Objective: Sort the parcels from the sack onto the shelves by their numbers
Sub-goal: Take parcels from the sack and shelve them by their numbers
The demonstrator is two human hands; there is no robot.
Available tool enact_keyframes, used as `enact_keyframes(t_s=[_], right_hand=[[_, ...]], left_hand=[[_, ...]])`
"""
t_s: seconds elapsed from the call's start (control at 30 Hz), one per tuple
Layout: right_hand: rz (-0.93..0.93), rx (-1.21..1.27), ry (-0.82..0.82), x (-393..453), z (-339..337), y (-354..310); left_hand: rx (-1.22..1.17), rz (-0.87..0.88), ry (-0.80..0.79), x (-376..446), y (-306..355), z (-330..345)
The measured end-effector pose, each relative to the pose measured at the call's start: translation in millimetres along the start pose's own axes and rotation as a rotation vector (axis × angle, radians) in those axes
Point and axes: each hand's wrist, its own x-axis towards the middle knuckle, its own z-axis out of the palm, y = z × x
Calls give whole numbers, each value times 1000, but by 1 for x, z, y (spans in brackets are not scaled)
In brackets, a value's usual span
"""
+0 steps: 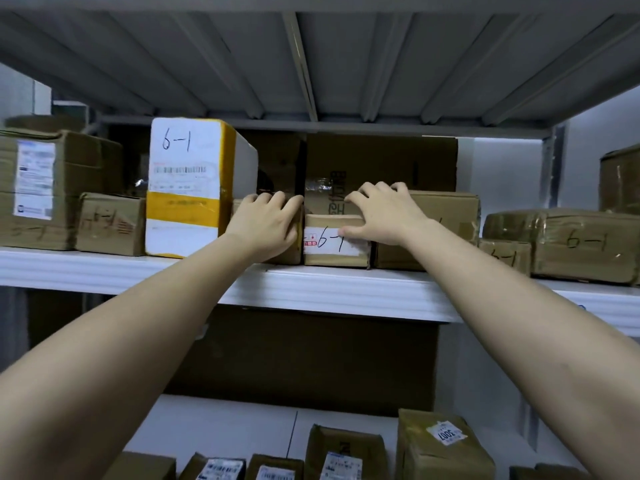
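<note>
Reaching up to the white shelf point(346, 289), you have both hands on parcels. Your right hand point(384, 216) lies over the top of a small box point(334, 252) marked 6-1, fingers curled over its back edge and thumb pressed on its front label. Your left hand point(266, 225) cups the corner of the brown box point(289, 251) just beside it, fingers bent over the top. A tall white and yellow parcel point(187, 188), also marked 6-1, stands touching your left wrist side. A larger brown carton point(443, 216) sits against the small box on the right. More cardboard boxes stand behind.
</note>
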Motion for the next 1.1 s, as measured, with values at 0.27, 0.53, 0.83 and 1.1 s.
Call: enact_keyframes(t_s=[0.27, 0.53, 0.83, 1.1], right_hand=[[-32, -122, 105, -3, 11, 6], [-27, -204, 136, -1, 18, -2], [14, -49, 298, 4, 6, -16], [-14, 238, 340, 47, -16, -89]], left_hand=[[-42, -5, 8, 7, 2, 10], [-33, 8, 39, 10, 1, 19], [-58, 61, 253, -7, -18, 3], [153, -111, 164, -63, -94, -4]])
